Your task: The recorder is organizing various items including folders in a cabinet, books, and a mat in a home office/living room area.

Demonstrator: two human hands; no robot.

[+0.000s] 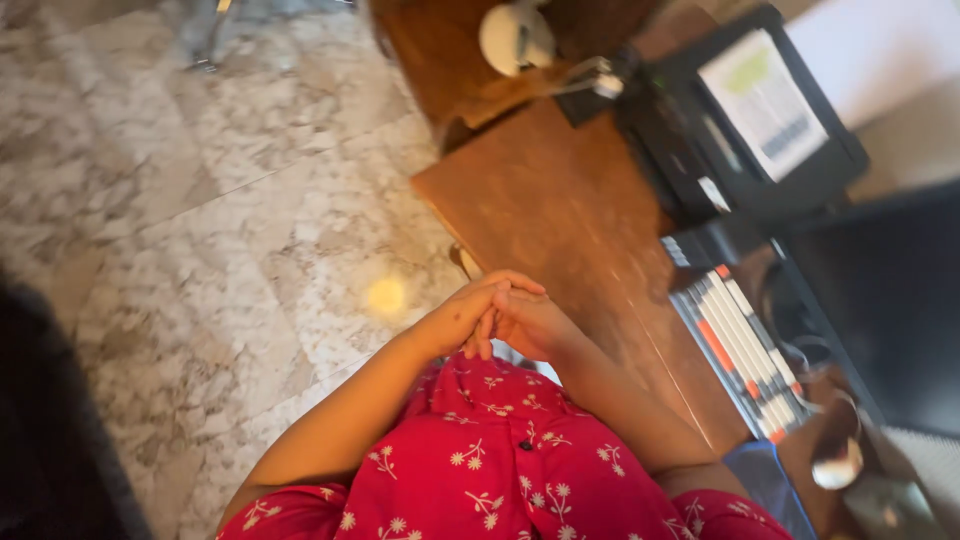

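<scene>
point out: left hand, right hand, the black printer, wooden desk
left hand (462, 318), head view, on the back of the hand.
right hand (535, 322), head view, on the back of the hand.
black printer (700, 150), head view, on its dark top casing.
wooden desk (560, 200), head view, on bare tabletop.

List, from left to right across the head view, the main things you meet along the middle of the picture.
Marble floor → left hand → right hand → wooden desk → row of books → dark monitor.
</scene>
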